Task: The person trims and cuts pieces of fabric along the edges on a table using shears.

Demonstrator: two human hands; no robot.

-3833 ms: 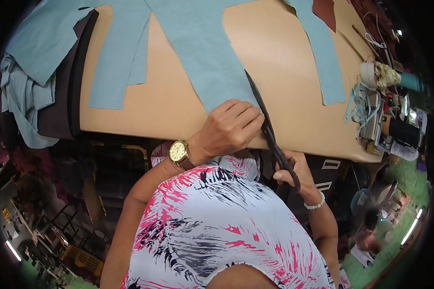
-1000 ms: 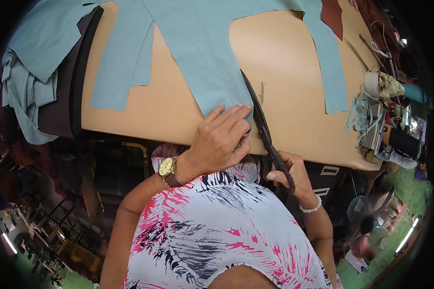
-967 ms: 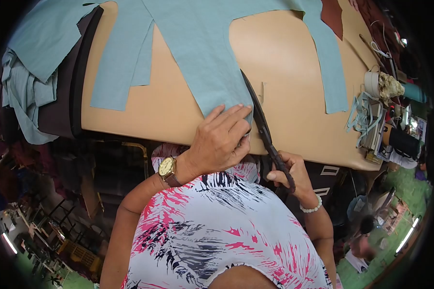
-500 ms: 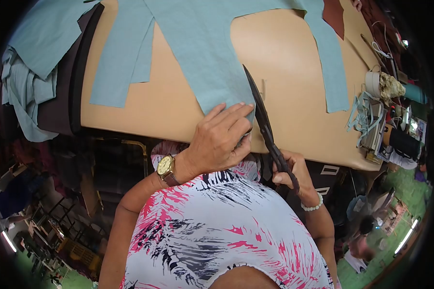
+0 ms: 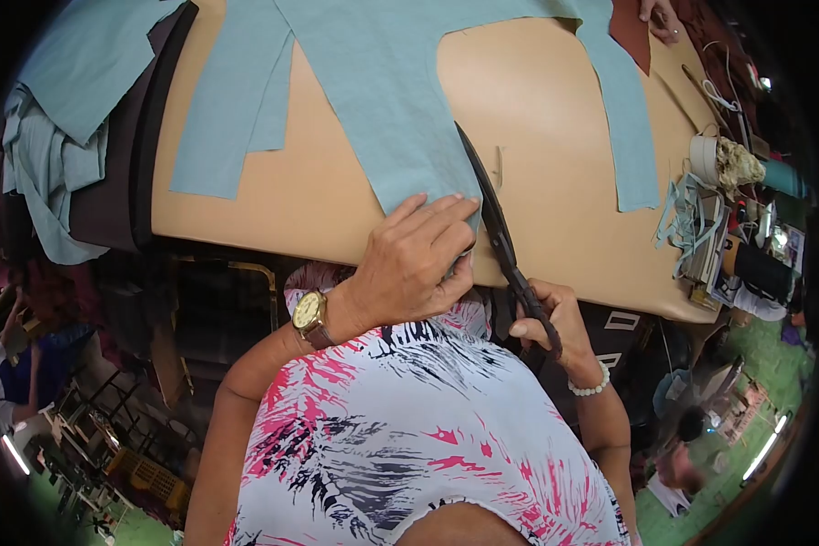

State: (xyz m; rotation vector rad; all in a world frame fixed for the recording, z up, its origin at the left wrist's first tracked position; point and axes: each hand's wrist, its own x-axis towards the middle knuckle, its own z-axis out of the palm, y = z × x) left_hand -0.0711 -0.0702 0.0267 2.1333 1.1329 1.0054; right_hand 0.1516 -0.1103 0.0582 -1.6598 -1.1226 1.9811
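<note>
Black long-bladed metal scissors (image 5: pixel 497 226) are lying over the near edge of the padded tan tabletop (image 5: pixel 555 241), their handles sitting in the right hand (image 5: pixel 568 320), which is grasping them and is the nearer hand. From that grip their long axis is running forward and slanting left, the dark, narrow blades looking nearly together and the tip reaching beside the right edge of the smooth, light blue cloth panel (image 5: pixel 387 109). That panel is lying forward and left of the right hand, tapering towards the body, its surface looking matt with faint creases. The left hand (image 5: pixel 416 262) is resting its bent fingers on the near end, though whether it is pinching the cloth, I cannot tell. Farther off, a rust-brown cloth piece (image 5: pixel 630 35) is lying near another person's hand (image 5: pixel 662 18)
</note>
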